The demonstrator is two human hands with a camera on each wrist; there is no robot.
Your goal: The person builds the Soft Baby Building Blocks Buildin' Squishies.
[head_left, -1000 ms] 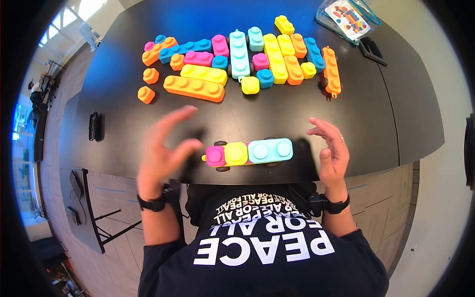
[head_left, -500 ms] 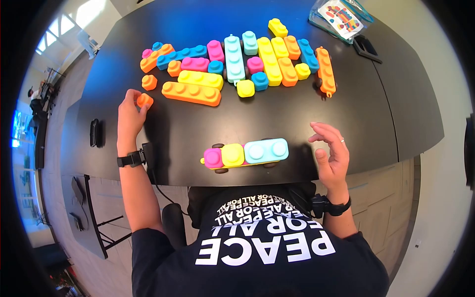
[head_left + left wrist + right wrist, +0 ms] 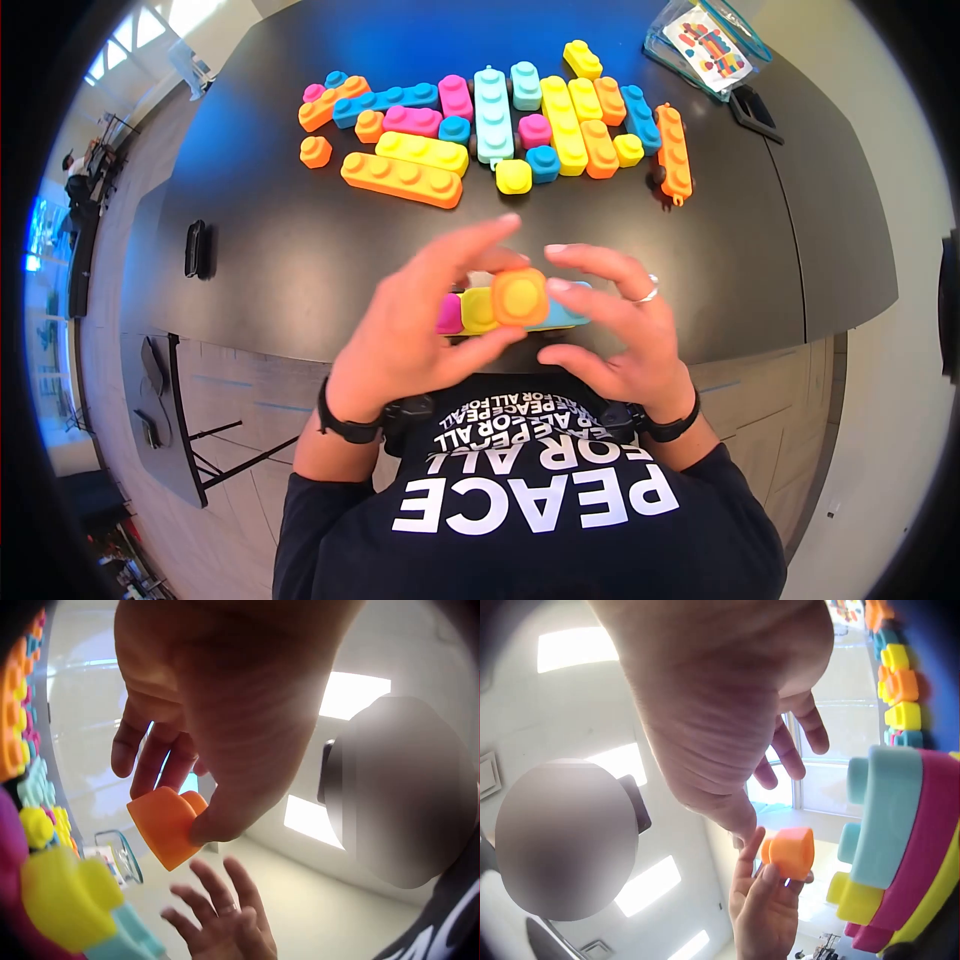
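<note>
My left hand [image 3: 405, 335] pinches a small orange single-stud block [image 3: 520, 298], stud up, between thumb and fingers. The block overlaps a wheeled block vehicle near the table's front edge in the head view. On top of the vehicle are a pink block [image 3: 449, 314], a yellow block [image 3: 478, 310] and a two-stud light blue block [image 3: 570, 308]. Beneath them, the right wrist view shows a long pink block [image 3: 911, 855] over a yellow base [image 3: 937, 885]. My right hand [image 3: 635, 345] holds nothing; its relaxed, spread fingers are close to the orange block's right side.
Several loose blocks in many colours fill the far side, including a long orange block [image 3: 402, 180] and a single orange block [image 3: 315, 152]. An orange wheeled base [image 3: 674, 155] lies to their right. A clear bag [image 3: 708, 48] lies back right, and a black case [image 3: 196, 249] at left.
My left hand reached to the far left, took the front single orange block and brought it back over the vehicle. My right hand moved left, in toward it.
</note>
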